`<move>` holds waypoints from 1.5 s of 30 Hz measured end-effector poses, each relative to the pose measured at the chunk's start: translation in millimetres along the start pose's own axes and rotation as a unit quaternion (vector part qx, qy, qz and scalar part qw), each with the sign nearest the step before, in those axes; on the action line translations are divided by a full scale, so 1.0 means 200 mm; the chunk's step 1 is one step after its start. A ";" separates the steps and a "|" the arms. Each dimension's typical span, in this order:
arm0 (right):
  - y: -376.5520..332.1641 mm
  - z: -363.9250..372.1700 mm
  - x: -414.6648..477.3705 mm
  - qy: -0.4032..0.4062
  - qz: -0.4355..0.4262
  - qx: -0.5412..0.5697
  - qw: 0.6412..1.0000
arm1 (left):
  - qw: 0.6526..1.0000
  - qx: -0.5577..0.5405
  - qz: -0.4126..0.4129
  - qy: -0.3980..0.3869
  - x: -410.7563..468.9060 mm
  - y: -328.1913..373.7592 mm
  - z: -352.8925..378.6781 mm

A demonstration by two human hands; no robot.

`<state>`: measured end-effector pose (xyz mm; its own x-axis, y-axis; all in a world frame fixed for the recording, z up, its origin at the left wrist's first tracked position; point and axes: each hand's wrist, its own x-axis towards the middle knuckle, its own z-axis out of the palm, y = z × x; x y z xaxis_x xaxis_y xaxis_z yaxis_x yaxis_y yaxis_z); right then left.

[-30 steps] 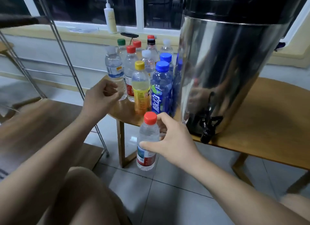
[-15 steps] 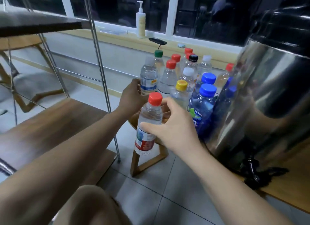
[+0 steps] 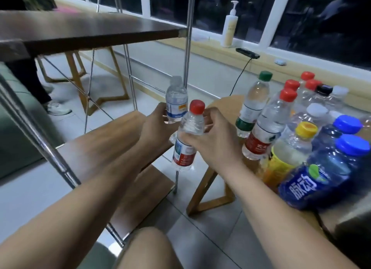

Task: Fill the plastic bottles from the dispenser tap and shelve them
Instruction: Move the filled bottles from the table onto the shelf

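Observation:
My right hand grips a clear red-capped bottle with a red label by its shoulder, holding it in the air between the table and the shelf rack. My left hand holds a second clear bottle with a blue-and-white label and a pale cap, lifted off the table, just behind the first. Both bottles hang near the right edge of the wooden middle shelf. The dispenser shows only as a dark edge at the lower right; its tap is out of view.
Several capped bottles stand on the wooden table to the right, among them a green-capped one, a yellow one and a blue one. A chrome rack post rises behind my hands, beneath a dark upper shelf. A pump bottle sits on the sill.
My view has swung left from the dispenser to the rack. My left hand took the blue-labelled bottle off the table and lifted it; my right hand carried the red-capped bottle up and left.

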<state>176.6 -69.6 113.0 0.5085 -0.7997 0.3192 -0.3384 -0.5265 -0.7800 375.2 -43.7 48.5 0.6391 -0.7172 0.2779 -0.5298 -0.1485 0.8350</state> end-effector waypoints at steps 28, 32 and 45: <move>-0.04 1.33 1.15 -0.105 -0.050 0.001 0.993 | 0.917 -0.109 -0.172 0.343 0.49 -0.89 -0.16; -0.05 1.42 1.22 -0.116 -0.078 -0.006 0.990 | 0.906 -0.107 -0.176 0.370 0.57 -0.95 -0.15; -0.04 1.38 1.21 -0.206 -0.058 -0.035 0.976 | 0.895 -0.106 -0.201 0.383 0.58 -0.89 -0.15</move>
<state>520.7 -180.0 48.8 0.8168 -0.5572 0.1492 -0.3056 -0.6374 -0.7073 560.1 -79.8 -53.9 0.9922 0.0554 0.1118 -0.1060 -0.0983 0.9895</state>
